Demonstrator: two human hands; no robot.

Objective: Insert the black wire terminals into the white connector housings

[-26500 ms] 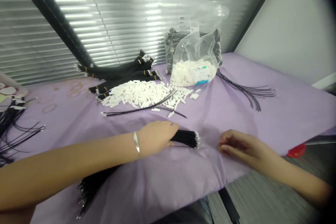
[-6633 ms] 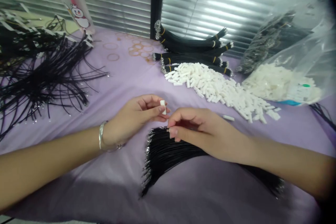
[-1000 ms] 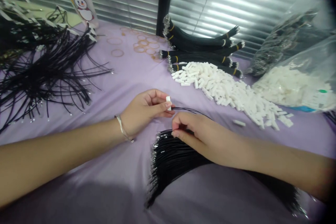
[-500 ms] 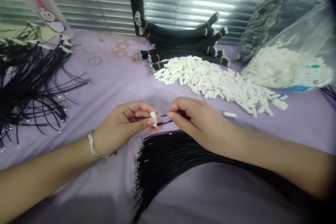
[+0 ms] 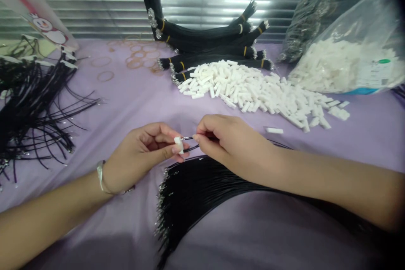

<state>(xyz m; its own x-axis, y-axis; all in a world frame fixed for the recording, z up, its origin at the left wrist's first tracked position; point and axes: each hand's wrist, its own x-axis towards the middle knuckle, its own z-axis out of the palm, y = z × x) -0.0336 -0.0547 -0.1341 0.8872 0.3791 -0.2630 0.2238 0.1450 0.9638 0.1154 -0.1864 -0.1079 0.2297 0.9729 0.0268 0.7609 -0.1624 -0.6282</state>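
Note:
Between its thumb and fingers, my left hand (image 5: pixel 144 147) pinches a small white connector housing (image 5: pixel 179 144). My right hand (image 5: pixel 223 137) is closed on a black cable (image 5: pixel 191 148), whose two thin strands stretch across to the white piece. One strand meets the housing; whether the upper metal-tipped one is inside it I cannot tell. Under both hands spreads a thick bundle of black cables (image 5: pixel 196 194) with silvery metal tips along its left end.
Behind my hands lie a heap of white housings (image 5: pixel 247 88), banded black cable bundles (image 5: pixel 209 44) and rubber bands (image 5: pixel 139 57). At left are black cables with white ends (image 5: pixel 38 101) and a cup (image 5: pixel 44 17). Clear bags (image 5: pixel 354 63) stand at right; one loose housing (image 5: pixel 274 130) lies nearer.
The view has shifted slightly, so most things appear a little further left and up. The metal-tipped upper strand now reaches closer to the white housing. Both hands keep their hold.

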